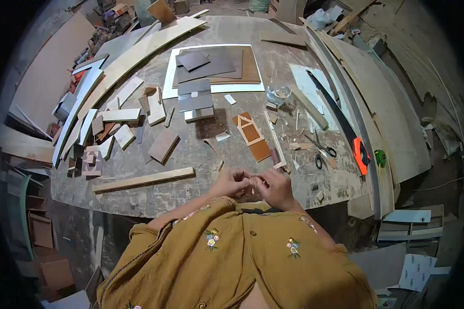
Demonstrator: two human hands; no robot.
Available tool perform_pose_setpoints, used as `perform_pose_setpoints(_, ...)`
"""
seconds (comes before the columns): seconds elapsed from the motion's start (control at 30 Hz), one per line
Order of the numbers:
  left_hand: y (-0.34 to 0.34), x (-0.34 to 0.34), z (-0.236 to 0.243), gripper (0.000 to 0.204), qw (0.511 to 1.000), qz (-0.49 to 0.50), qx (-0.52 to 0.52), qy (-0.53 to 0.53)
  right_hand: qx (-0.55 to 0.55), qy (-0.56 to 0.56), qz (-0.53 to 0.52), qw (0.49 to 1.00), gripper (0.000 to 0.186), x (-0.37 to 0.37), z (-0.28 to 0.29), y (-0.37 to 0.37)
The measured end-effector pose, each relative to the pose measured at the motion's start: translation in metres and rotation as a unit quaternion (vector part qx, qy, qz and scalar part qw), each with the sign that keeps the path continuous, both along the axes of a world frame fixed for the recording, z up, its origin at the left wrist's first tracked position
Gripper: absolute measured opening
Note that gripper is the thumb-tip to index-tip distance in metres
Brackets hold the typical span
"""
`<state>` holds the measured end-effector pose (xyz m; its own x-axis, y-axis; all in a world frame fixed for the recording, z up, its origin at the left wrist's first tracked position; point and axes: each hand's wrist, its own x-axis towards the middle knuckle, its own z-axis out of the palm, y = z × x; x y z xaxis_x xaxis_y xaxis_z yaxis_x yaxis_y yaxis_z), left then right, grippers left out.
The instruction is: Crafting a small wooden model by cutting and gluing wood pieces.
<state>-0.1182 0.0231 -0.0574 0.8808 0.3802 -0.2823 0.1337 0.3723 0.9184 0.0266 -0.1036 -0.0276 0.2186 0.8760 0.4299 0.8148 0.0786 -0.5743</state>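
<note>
At the near side of the surface (pixel 129 167), our left hand (pixel 232 183) and right hand (pixel 274 185) meet, pinched narrow; we cannot tell on what. Scissors (pixel 322 148) lie farther right.

The pale bit (pixel 252 190) between the left hand (pixel 231 183) and right hand (pixel 274 186) is too small to identify; the bottom edge cuts off the mustard shirt (pixel 191 257).

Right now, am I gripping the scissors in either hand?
No, the scissors lie on the table, apart from your left hand and right hand.
</note>
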Motion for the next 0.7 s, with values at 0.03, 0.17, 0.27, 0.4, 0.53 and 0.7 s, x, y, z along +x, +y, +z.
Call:
perform_pose_setpoints(0.03, 0.0, 0.0, -0.002, 0.019, 1.0, -0.006, 0.001, 0.004, -0.003, 0.017, 0.001, 1.0, 0.008, 0.002, 0.001, 0.001)
perform_pose_setpoints(0.17, 0.003, 0.0, 0.001, 0.017, 0.998, -0.006, -0.057, 0.006, -0.009, 0.097, -0.009, 0.995, 0.009, 0.002, 0.0, 0.003)
perform_pose_setpoints(0.27, 0.001, 0.006, -0.011, 0.009, 0.999, 0.023, 0.021, -0.013, -0.013, 0.092, 0.011, 0.996, 0.011, -0.001, -0.001, 0.001)
perform_pose_setpoints(0.4, -0.001, 0.011, -0.012, 0.009, 0.977, 0.041, 0.209, -0.001, 0.005, 0.072, 0.05, 0.996, 0.012, 0.0, -0.003, 0.002)
perform_pose_setpoints(0.53, 0.004, 0.007, -0.016, 0.012, 0.99, 0.037, 0.138, 0.007, 0.052, 0.067, 0.08, 0.993, 0.016, 0.0, -0.004, 0.008)
perform_pose_setpoints(0.7, 0.021, -0.008, -0.013, 0.019, 1.0, -0.003, -0.007, -0.027, 0.016, 0.147, 0.01, 0.989, 0.015, 0.0, -0.002, 0.012)
